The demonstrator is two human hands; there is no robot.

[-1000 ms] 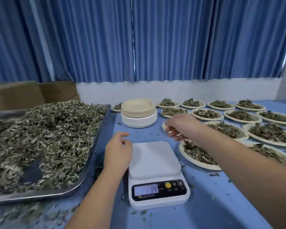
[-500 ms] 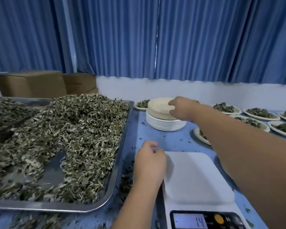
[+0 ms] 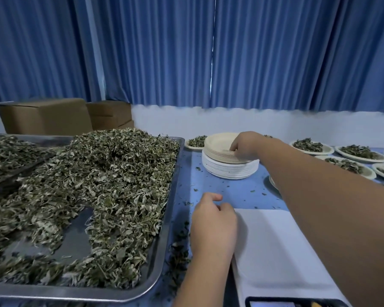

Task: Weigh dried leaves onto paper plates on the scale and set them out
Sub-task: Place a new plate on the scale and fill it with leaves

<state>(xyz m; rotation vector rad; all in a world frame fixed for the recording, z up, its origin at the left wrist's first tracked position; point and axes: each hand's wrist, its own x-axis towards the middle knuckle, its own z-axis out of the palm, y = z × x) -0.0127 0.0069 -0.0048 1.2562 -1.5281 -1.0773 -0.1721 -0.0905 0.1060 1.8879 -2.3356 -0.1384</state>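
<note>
right hand [image 3: 245, 145] grips top of plate stack [image 3: 228, 161]; left hand [image 3: 213, 227] beside scale [image 3: 275, 247]

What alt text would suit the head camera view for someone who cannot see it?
A person's right hand grips the top rim of a stack of paper plates. The left hand rests loosely curled beside a bare white scale; a metal tray heaped with dried leaves lies to the left, filled plates to the right.

I count two trays [image 3: 173, 196] of leaves [image 3: 109, 185] left, two boxes [image 3: 44, 116] far left, one plate stack [image 3: 228, 167], one scale [image 3: 275, 251], six plainly filled plates [image 3: 327, 150].
</note>
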